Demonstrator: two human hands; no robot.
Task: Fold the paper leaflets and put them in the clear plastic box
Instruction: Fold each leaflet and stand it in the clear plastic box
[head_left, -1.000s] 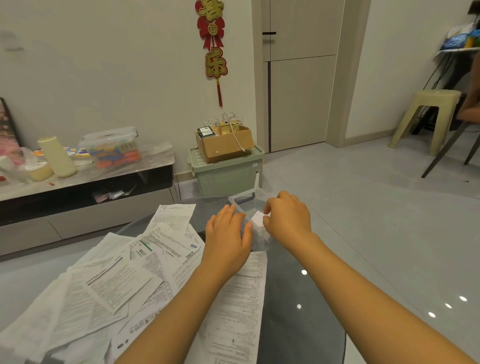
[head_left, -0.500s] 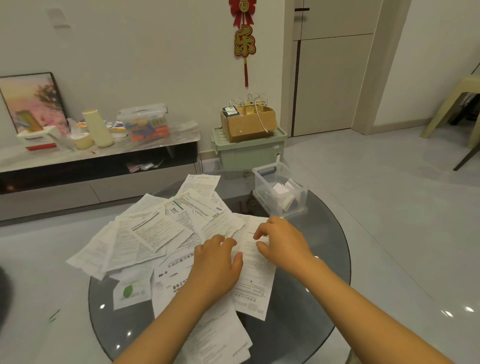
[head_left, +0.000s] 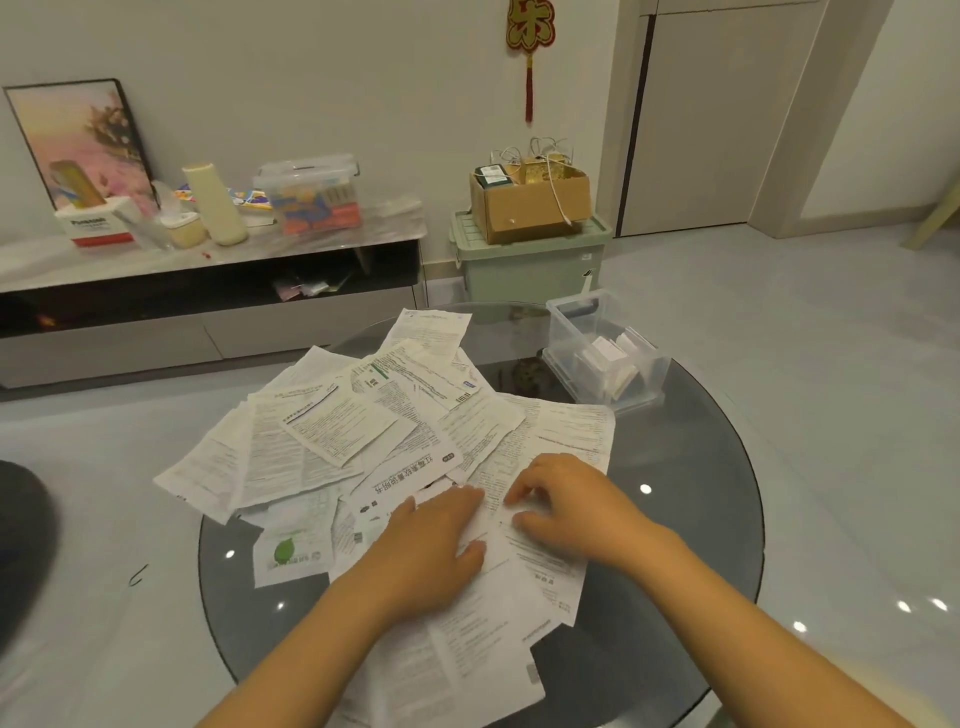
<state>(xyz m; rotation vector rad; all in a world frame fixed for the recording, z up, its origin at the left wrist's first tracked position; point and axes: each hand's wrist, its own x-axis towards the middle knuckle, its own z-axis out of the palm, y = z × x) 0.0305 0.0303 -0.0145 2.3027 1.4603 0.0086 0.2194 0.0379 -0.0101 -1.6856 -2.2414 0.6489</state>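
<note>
Several unfolded white printed leaflets (head_left: 332, 431) lie spread in a loose pile over the round dark glass table (head_left: 691, 493). A clear plastic box (head_left: 576, 332) stands at the table's far right edge with a few folded leaflets (head_left: 610, 358) inside. My left hand (head_left: 436, 540) lies flat, palm down, on a long leaflet (head_left: 550, 447) near the table's middle. My right hand (head_left: 571, 504) rests on the same sheet just to the right, its fingers bent with the tips on the paper.
A low TV bench (head_left: 208, 280) along the wall carries a tissue box, a cream bottle and a lidded plastic tub. A green storage bin (head_left: 530, 260) with a cardboard box (head_left: 530, 202) on top stands behind the table. Pale tiled floor surrounds the table.
Both hands drew back from the clear box to the leaflet pile and settled on the long sheet. The view tilted down, showing the whole table.
</note>
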